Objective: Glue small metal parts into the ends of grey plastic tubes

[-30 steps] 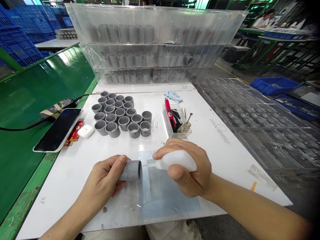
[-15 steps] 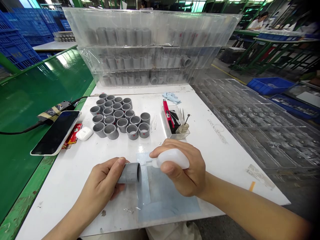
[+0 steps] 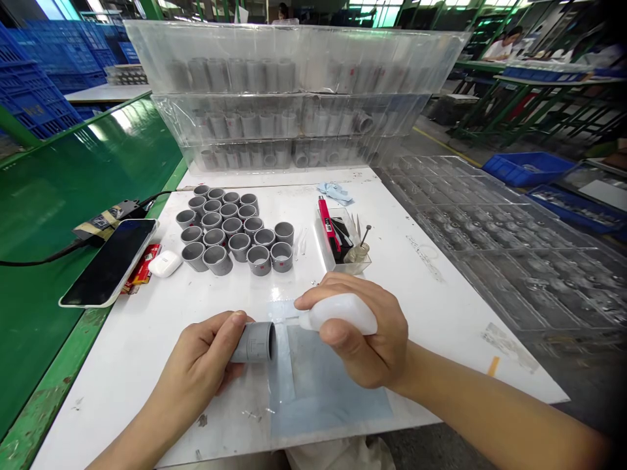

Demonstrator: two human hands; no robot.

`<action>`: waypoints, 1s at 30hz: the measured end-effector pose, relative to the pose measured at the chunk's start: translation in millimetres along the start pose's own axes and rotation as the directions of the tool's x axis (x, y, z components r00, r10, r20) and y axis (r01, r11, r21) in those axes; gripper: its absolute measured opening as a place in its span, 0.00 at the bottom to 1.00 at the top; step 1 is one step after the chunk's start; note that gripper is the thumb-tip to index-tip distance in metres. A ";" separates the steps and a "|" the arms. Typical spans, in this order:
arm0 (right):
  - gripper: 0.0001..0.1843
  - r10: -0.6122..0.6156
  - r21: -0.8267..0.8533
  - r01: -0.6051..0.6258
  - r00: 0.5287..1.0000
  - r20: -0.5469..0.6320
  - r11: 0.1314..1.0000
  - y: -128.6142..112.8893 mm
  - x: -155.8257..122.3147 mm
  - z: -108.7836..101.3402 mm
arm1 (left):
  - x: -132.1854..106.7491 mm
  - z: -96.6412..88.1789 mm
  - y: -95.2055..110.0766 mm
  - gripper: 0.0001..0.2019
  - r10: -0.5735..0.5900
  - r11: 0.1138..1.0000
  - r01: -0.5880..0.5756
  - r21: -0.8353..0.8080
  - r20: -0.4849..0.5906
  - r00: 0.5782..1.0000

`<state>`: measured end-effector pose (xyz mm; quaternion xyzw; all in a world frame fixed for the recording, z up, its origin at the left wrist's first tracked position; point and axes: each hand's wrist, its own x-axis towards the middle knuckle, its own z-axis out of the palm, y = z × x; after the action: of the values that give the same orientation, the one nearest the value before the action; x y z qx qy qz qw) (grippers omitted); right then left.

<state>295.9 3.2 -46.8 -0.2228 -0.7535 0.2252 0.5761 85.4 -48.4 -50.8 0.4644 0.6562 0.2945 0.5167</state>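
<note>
My left hand [image 3: 203, 360] is closed around a grey pipe coupling [image 3: 255, 342], held on its side with the open end facing right. My right hand [image 3: 365, 336] grips a white squeeze bottle [image 3: 343, 311] whose thin nozzle points left at the coupling's mouth, a short gap away. Both hover over a pale blue mat [image 3: 323, 382] on the white table [image 3: 441, 287]. Behind them stands a cluster of several grey couplings [image 3: 230, 230], upright.
A clear tool box [image 3: 345, 241] with a red pen sits mid-table. A phone [image 3: 112, 260], earbud case [image 3: 165, 264] and cable lie at the left edge by the green conveyor [image 3: 73, 176]. Stacked clear trays [image 3: 294, 91] of couplings stand at the back; empty clear trays [image 3: 499, 228] lie right.
The bottle's nozzle has drawn back slightly to the right from the coupling's mouth. The left hand and coupling have barely moved.
</note>
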 end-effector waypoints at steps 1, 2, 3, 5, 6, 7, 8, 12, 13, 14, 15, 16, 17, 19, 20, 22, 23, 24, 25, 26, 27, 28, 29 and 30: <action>0.19 0.001 0.001 -0.001 1.000 -0.001 1.000 -0.1 0.1 -0.1 | 0.2 -0.2 -0.1 0.27 0.001 1.000 -0.001 0.003 0.003 1.000; 0.19 0.000 0.002 0.000 1.000 -0.003 1.000 -0.1 0.1 -0.1 | 0.4 -0.3 -0.3 0.27 0.001 1.000 -0.001 0.005 0.004 1.000; 0.19 -0.001 0.003 0.001 1.000 -0.004 1.000 -0.1 0.1 -0.1 | 0.6 -0.5 -0.5 0.26 0.000 1.000 0.000 0.007 0.005 1.000; 0.19 -0.004 0.003 0.004 1.000 -0.006 1.000 -0.2 0.0 -0.3 | 0.9 -0.8 -1.0 0.24 -0.006 1.000 0.006 0.009 0.008 1.000; 0.20 -0.008 0.004 0.008 1.000 -0.007 1.000 -0.3 -0.1 -0.6 | 0.9 -1.0 -1.4 0.23 -0.010 1.000 0.009 0.006 0.010 1.000; 0.20 -0.012 0.007 0.012 1.000 -0.009 1.000 -0.5 -0.4 -1.0 | 0.9 -1.1 -1.8 0.23 -0.013 1.000 0.013 0.002 0.012 1.000; 0.20 -0.019 0.013 0.019 1.000 -0.012 1.000 -0.7 -0.6 -1.6 | 0.9 -1.1 -2.2 0.22 -0.016 1.000 0.016 -0.003 0.013 1.000; 0.21 -0.023 0.035 0.024 1.000 -0.011 0.999 -1.1 -1.6 -3.8 | 0.9 -1.1 -4.4 0.22 0.015 0.999 -0.015 -0.033 0.010 1.000; 0.21 -0.025 0.037 0.026 1.000 -0.011 0.999 -0.9 -1.6 -4.0 | 1.1 -1.2 -5.0 0.22 0.034 0.999 -0.033 -0.039 0.007 0.999; 0.20 -0.029 0.037 0.029 1.000 -0.010 0.999 -0.5 -1.6 -4.0 | 1.3 -1.6 -5.6 0.23 0.051 0.998 -0.051 -0.038 0.003 0.999; 0.20 -0.031 0.034 0.031 0.999 -0.008 0.999 0.0 -1.4 -3.8 | 1.6 -2.1 -6.3 0.24 0.066 0.997 -0.066 -0.029 0.000 0.998; 0.20 -0.032 0.030 0.032 0.999 -0.005 0.999 0.5 -1.2 -3.4 | 1.9 -2.8 -7.0 0.25 0.076 0.997 -0.076 -0.014 -0.004 0.997; 0.20 -0.026 0.025 0.026 1.000 0.001 0.999 1.1 -0.9 -3.0 | 2.3 -3.6 -7.7 0.25 0.080 0.997 -0.080 -0.001 -0.005 0.997; 0.20 -0.009 0.017 0.009 1.000 0.004 1.000 2.1 -0.6 -2.0 | 2.9 -5.3 -9.1 0.26 0.082 0.997 -0.082 0.001 0.004 0.997; 0.20 0.004 0.015 -0.004 1.000 0.005 1.000 2.5 -0.6 -1.5 | 3.1 -5.9 -9.7 0.26 0.079 0.997 -0.079 -0.010 0.014 0.997; 0.19 0.022 0.012 -0.022 1.000 0.007 1.000 3.0 -0.7 -0.9 | 3.2 -6.8 -10.7 0.27 0.069 0.997 -0.067 -0.031 0.035 0.997; 0.19 0.026 0.007 -0.026 1.000 0.009 1.000 3.2 -0.9 -0.6 | 3.3 -7.0 -11.0 0.28 0.067 0.997 -0.066 -0.037 0.043 0.997; 0.18 0.028 0.003 -0.028 1.000 0.010 1.000 3.3 -1.1 -0.5 | 3.3 -7.1 -11.3 0.28 0.069 0.997 -0.067 -0.043 0.048 0.996; 0.19 0.029 0.000 -0.029 1.000 0.011 1.000 3.5 -1.3 -0.3 | 3.3 -7.1 -11.5 0.27 0.073 0.996 -0.070 -0.047 0.051 0.996; 0.19 0.028 -0.001 -0.028 1.000 0.010 1.000 3.7 -1.6 -0.1 | 3.4 -7.1 -11.7 0.27 0.076 0.996 -0.074 -0.050 0.053 0.996; 0.19 0.027 0.001 -0.027 1.000 0.008 1.000 3.9 -1.8 0.1 | 3.4 -7.0 -12.0 0.27 0.079 0.996 -0.076 -0.051 0.054 0.995; 0.20 0.027 0.004 -0.027 1.000 0.007 1.000 4.0 -2.0 0.2 | 3.5 -7.0 -12.1 0.26 0.078 0.996 -0.075 -0.050 0.056 0.995; 0.20 0.028 0.007 -0.028 1.000 0.009 1.000 4.0 -2.2 0.4 | 3.5 -7.0 -12.3 0.26 0.076 0.996 -0.073 -0.047 0.057 0.996; 0.19 0.030 0.009 -0.030 1.000 0.011 1.000 3.9 -2.3 0.6 | 3.5 -7.0 -12.4 0.26 0.073 0.996 -0.071 -0.045 0.058 0.996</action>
<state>296.2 4.9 -51.1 -0.2300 -0.7522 0.2384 0.5697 74.9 -49.5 -60.9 0.4852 0.6167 0.3130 0.5352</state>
